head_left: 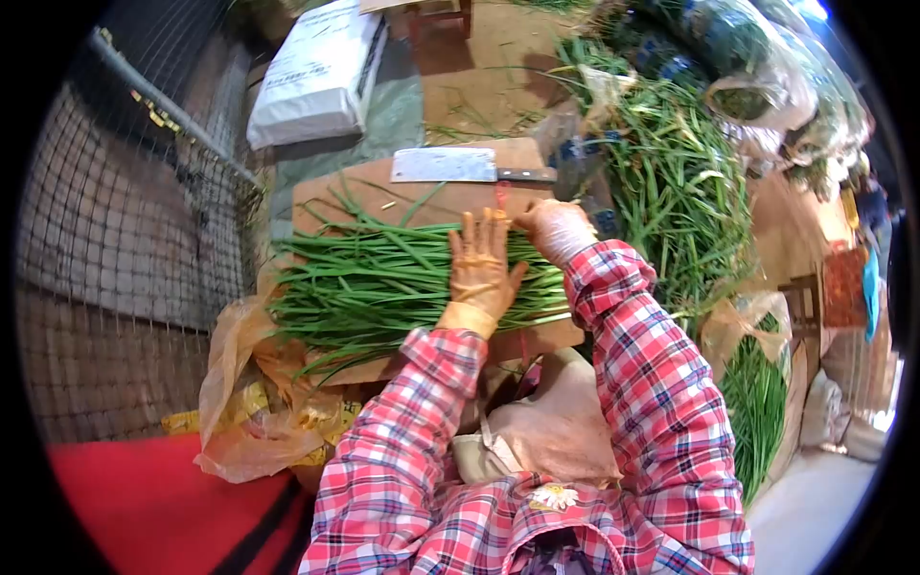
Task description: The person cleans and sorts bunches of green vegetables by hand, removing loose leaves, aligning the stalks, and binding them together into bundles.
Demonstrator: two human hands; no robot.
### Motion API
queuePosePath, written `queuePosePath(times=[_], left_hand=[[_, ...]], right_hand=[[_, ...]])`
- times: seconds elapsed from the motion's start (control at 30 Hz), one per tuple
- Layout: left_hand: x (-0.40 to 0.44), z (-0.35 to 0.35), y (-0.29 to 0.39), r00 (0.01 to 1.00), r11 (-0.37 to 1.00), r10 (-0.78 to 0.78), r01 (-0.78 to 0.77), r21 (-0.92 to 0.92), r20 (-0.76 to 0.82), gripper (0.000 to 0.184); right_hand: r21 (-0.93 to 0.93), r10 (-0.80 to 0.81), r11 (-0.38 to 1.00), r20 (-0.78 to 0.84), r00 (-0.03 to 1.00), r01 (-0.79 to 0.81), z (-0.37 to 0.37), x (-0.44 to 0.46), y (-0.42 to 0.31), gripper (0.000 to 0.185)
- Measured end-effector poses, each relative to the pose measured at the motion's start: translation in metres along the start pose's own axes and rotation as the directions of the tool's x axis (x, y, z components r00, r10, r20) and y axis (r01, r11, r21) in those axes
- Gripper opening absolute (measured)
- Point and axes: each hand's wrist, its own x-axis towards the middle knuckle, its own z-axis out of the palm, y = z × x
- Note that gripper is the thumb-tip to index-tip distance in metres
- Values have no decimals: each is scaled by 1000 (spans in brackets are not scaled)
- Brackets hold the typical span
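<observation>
A thick bundle of long green garlic chives (364,278) lies across a wooden board (321,206), its pale ends to the right. My left hand (482,268), in a yellowish glove, presses flat on the bundle with its fingers stretched out. At the bundle's far right edge, my right hand (559,230) is closed, thumb and fingers together; what it holds is hidden. Just left of it a red string (501,195) shows on the board. A cleaver (446,165) with a dark handle rests behind the bundle, close to my right hand.
A big heap of loose greens (676,182) lies to the right, with filled plastic bags (757,72) behind it. A bag of greens (752,402) stands at my right. At left are a crumpled plastic bag (235,383) and wire mesh (125,220). A white sack (316,72) lies beyond the board.
</observation>
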Motion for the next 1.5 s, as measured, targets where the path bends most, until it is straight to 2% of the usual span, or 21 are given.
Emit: queuePosePath(times=[0.03,0.3,0.4,0.47,0.57,0.6,0.63,0.7,0.73,0.77,0.83,0.87,0.9,0.97,1.07,1.17,1.23,1.3,1.33,1.43,1.5], left_hand=[[0,2,-1,1000,1000,2,-3,28,21,81],[3,3,-1,997,999,-40,39,11,67,77],[2,3,-1,996,999,-47,46,18,76,73],[3,2,-1,996,999,-47,46,14,71,72],[3,0,-1,994,997,-52,47,58,94,70],[3,0,-1,995,996,-50,43,78,91,69],[3,0,0,995,995,-44,36,96,90,69],[2,11,-3,1000,996,-26,25,90,9,68],[3,11,-4,999,995,-27,25,101,17,68],[3,11,-4,999,994,-17,14,107,28,68],[6,5,0,997,996,-45,40,84,55,65],[6,7,0,998,994,-40,35,105,42,64],[5,8,0,999,991,-35,31,132,29,63],[6,6,0,998,992,-37,30,124,57,62],[10,-2,1,994,997,-17,9,79,104,62],[14,-15,-1,987,1000,-15,17,-7,159,58],[29,-18,-12,994,1000,-11,13,-22,106,46],[46,-24,-23,997,979,-73,74,-188,10,36],[52,-17,-32,988,995,-12,-3,-97,-155,33],[74,-2,-47,992,995,-77,71,-65,-104,29],[82,11,-49,992,999,-9,2,-55,-122,27]], right_hand=[[-63,47,997,101,994,-40,5,7,0,25],[-157,76,985,23,997,-72,27,11,1,18],[273,266,934,-102,959,-230,21,-2,10,22],[875,440,453,-53,896,-171,20,-10,34,22],[999,669,24,-35,743,25,-46,-48,52,30],[997,739,78,-51,672,-10,-62,-61,73,36],[990,774,50,-122,622,132,-60,-81,104,41],[989,786,138,-147,601,61,-44,-119,149,37],[786,752,415,-13,660,-457,-45,-135,143,35],[275,773,563,156,614,-779,-47,-153,136,34],[376,635,612,292,716,-696,-29,-179,109,37],[451,499,713,210,841,-537,-14,-187,95,34],[556,333,703,293,896,-443,-9,-186,79,32],[366,305,804,425,852,-469,-7,-176,27,28],[81,154,966,580,800,-245,38,-152,-11,26],[202,-14,968,630,777,-146,31,-144,-34,23],[269,60,947,392,918,-176,66,-136,-38,23],[276,51,952,279,959,-131,89,-131,-37,23],[255,32,964,168,985,-75,86,-130,-37,23],[263,92,946,344,934,-190,55,-129,-37,20],[297,183,913,311,933,-278,49,-125,-35,21]])
